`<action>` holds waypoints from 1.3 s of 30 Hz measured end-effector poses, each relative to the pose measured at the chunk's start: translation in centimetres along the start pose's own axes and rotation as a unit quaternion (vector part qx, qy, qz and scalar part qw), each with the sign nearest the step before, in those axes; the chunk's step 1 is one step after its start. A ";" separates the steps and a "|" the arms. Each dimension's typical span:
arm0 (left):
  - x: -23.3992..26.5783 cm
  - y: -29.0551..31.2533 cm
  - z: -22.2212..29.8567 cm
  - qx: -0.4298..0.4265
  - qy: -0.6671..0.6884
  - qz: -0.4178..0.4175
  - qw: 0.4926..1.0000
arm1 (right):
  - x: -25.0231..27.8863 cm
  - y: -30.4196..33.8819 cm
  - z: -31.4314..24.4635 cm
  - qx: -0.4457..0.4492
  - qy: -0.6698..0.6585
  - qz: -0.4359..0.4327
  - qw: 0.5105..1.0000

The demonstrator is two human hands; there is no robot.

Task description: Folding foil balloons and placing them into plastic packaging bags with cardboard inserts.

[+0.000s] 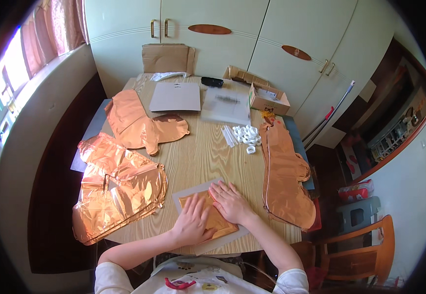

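Note:
A folded piece of copper-coloured foil [226,225] lies on a pale, flat sheet [236,238] at the table's near edge. My left hand [192,219] rests on the foil's left part, fingers stretched out and slightly blurred. Lying flat across the foil's upper right is my right hand [229,201], its fingers extended onto the sheet's far edge. Both palms face down, and part of the foil is hidden under them. To the left, a shiny stack of copper foil balloons [119,183] spreads over the table edge. Behind it lies a duller foil balloon stack [132,122].
More copper foil balloons [284,171] lie along the right edge. White rings [247,134] and thin white straws [229,136] sit beside them. Farther back are a white board [175,97], clear plastic bags [226,106] and an open cardboard box [269,103]. A wooden chair [357,247] stands right.

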State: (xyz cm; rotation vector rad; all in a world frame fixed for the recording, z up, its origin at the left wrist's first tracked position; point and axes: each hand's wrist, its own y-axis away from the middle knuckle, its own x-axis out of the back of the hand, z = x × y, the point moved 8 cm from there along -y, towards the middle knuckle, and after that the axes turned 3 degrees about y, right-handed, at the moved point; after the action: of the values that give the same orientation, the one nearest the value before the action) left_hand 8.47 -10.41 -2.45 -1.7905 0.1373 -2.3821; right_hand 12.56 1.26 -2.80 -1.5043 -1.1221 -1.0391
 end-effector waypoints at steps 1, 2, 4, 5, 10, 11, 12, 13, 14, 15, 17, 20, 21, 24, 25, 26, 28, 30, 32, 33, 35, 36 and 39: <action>0.3 0.0 0.0 0.011 -0.014 0.007 1.000 | 0.0 0.0 0.0 0.002 0.006 0.001 1.000; 0.8 0.0 0.1 0.021 -0.028 0.012 0.999 | 0.1 0.1 0.0 0.003 0.012 0.002 1.000; 1.0 0.2 0.1 0.038 -0.040 0.015 0.998 | 0.1 0.1 0.0 0.003 0.022 0.001 1.000; 1.0 0.3 0.0 0.044 -0.041 0.014 0.998 | 0.3 0.0 0.0 0.003 0.028 0.000 1.000; 1.0 1.4 -1.4 0.095 -0.042 -0.020 0.994 | 0.6 -0.2 -0.4 0.002 0.023 0.005 1.000; 1.3 2.0 -1.8 0.108 -0.033 -0.027 0.993 | 0.4 -0.2 -0.4 0.006 0.014 0.002 1.000; 1.9 2.3 -2.1 0.119 -0.024 -0.033 0.992 | 0.3 -0.3 -0.2 0.008 0.008 -0.001 1.000; 3.2 3.3 -1.5 0.118 0.000 -0.024 0.993 | 0.2 -0.2 -0.4 0.015 0.007 0.000 1.000; 4.9 4.5 -0.9 0.104 0.051 0.024 0.993 | 0.1 -0.3 -1.0 0.023 0.004 0.002 1.000; 6.2 6.1 -0.2 0.088 0.104 0.068 0.988 | -0.1 -0.3 -1.5 0.028 0.001 0.003 1.000; 5.6 11.0 0.4 0.192 0.138 -0.019 0.972 | -0.3 -0.5 -3.3 0.049 -0.007 -0.010 0.999; 2.3 16.5 0.8 0.370 0.390 -0.131 0.833 | -0.9 -0.7 -5.5 0.084 -0.016 -0.019 0.996; -0.9 18.3 0.5 0.377 0.472 -0.103 0.790 | -1.2 -0.8 -6.4 0.100 -0.021 -0.019 0.995; -4.9 19.4 1.0 0.410 0.738 -0.011 0.535 | -1.5 -0.8 -8.6 0.122 -0.033 -0.040 0.991; -5.4 19.0 1.7 0.413 0.810 0.021 0.416 | -1.6 -0.8 -8.9 0.127 -0.039 -0.031 0.991; -5.4 18.1 1.9 0.399 0.800 0.040 0.447 | -1.3 -0.7 -9.0 0.135 -0.041 -0.030 0.990; -5.3 16.9 2.0 0.372 0.774 0.080 0.505 | -0.6 -0.9 -9.1 0.151 -0.048 -0.029 0.987; -6.1 17.7 1.7 0.316 0.748 0.059 0.581 | 0.9 -4.0 -5.7 0.134 -0.103 -0.015 0.986; -7.2 18.9 0.3 0.277 0.744 0.027 0.608 | 2.3 -9.1 0.9 0.083 -0.140 0.028 0.986; -7.1 18.9 -0.4 0.270 0.735 0.022 0.622 | 3.2 -12.2 5.2 0.041 -0.151 0.068 0.985; -1.9 16.1 0.2 0.307 0.734 0.053 0.604 | 5.3 -17.1 13.7 -0.105 -0.201 0.096 0.969; 1.5 14.4 0.5 0.343 0.740 0.088 0.572 | 5.4 -18.7 18.8 -0.140 -0.166 0.145 0.965; -4.5 17.1 -1.9 0.399 0.782 0.073 0.474 | 4.3 -23.3 27.9 -0.143 -0.035 0.136 0.980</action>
State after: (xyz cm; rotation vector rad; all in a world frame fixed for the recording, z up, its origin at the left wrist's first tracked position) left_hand 9.11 -26.44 -10.06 0.9925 -0.5056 -2.2787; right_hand -6.82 32.12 0.93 -1.8768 -0.8071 -0.9913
